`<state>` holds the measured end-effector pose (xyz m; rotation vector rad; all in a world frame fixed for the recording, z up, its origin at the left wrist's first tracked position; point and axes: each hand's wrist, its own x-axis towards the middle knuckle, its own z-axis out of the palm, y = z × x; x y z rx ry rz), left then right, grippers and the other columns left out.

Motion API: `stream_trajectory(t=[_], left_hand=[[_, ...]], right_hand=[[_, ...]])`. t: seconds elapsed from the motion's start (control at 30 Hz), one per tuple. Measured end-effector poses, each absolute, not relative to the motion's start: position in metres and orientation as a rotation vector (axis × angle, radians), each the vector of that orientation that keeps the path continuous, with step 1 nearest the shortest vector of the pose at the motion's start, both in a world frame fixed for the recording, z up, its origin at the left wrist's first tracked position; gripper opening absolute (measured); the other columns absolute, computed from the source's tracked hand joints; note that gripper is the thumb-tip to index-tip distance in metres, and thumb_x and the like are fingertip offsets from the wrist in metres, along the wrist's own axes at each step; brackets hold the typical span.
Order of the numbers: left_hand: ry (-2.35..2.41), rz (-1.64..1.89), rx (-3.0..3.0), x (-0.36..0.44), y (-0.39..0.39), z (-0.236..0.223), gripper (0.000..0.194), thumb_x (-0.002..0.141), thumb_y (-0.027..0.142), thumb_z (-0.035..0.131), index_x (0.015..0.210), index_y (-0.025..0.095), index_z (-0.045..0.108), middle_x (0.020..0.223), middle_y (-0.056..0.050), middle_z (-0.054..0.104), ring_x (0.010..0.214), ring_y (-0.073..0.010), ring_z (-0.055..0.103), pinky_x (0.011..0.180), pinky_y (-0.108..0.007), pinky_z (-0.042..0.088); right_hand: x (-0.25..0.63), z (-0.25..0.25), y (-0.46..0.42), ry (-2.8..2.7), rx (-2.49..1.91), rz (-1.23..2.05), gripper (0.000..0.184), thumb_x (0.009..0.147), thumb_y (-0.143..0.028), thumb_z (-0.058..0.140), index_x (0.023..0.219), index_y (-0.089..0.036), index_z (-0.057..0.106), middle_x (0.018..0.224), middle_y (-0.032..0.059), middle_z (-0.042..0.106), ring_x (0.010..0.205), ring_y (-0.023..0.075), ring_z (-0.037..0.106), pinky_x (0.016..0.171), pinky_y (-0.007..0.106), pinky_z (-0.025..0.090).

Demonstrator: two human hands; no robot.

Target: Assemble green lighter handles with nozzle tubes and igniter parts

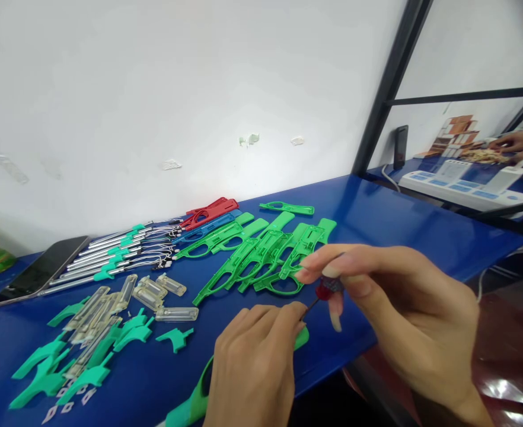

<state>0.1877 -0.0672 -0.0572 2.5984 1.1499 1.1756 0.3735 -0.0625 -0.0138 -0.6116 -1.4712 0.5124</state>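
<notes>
My right hand [404, 314] pinches a small screwdriver [326, 289] with a red and dark handle. Its thin shaft slants down to the fingertips of my left hand [257, 362], where the tip is hidden. Under my left hand lies a green plastic toy-gun-shaped housing [190, 406], gripped and mostly covered by the fingers. Just beyond my hands, several green housing halves [261, 255] with oval openings overlap on the blue table [315, 362].
Left of my hands lie clear plastic tubes [177, 314] and teal trigger-like pieces [86, 376]. Behind them are silver rods [105, 255], a phone [43, 267], blue housings [210, 228] and red housings [212, 212]. A black frame post [388, 83] and power strip [466, 187] stand right, near another person's hands [522, 145].
</notes>
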Motion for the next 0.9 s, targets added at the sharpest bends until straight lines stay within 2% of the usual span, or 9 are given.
stream_trajectory(t=[0.3,0.53,0.77,0.9], left_hand=[[1.178,1.210,2.624,0.1892,-0.0679,-0.0584,0.034,0.105,0.007,0.063,0.130,0.029,0.060,0.105,0.004,0.085,0.088,-0.0202,0.082,0.077,-0.031,0.062],[1.193,1.229,2.644,0.1895,-0.0660,-0.0591,0.035,0.105,0.005,0.061,0.131,0.028,0.060,0.105,0.003,0.085,0.086,-0.0204,0.083,0.075,-0.032,0.061],[1.121,1.265,2.639,0.1900,-0.0650,-0.0588,0.031,0.106,0.007,0.061,0.130,0.026,0.062,0.102,0.003,0.083,0.082,-0.0178,0.078,0.074,-0.030,0.061],[1.096,1.279,2.645,0.1883,-0.0643,-0.0584,0.034,0.105,0.006,0.063,0.134,0.024,0.065,0.099,0.003,0.081,0.086,-0.0193,0.073,0.074,-0.031,0.062]], right_hand=[[0.3720,-0.0117,-0.0605,-1.459,-0.606,0.516,0.036,0.109,-0.006,0.063,0.122,-0.033,0.082,0.113,-0.0030,0.087,0.095,0.0148,0.083,0.058,0.022,0.065],[0.3717,-0.0116,-0.0616,-1.465,-0.588,0.525,0.037,0.109,-0.006,0.061,0.122,-0.033,0.082,0.114,-0.0027,0.087,0.094,0.0149,0.082,0.060,0.023,0.066],[0.3713,-0.0127,-0.0606,-1.457,-0.591,0.547,0.037,0.110,-0.006,0.061,0.125,-0.033,0.081,0.116,-0.0034,0.086,0.097,0.0132,0.081,0.063,0.021,0.065],[0.3708,-0.0120,-0.0629,-1.420,-0.551,0.567,0.035,0.112,-0.008,0.059,0.125,-0.033,0.081,0.116,-0.0033,0.086,0.096,0.0129,0.080,0.062,0.022,0.064]])
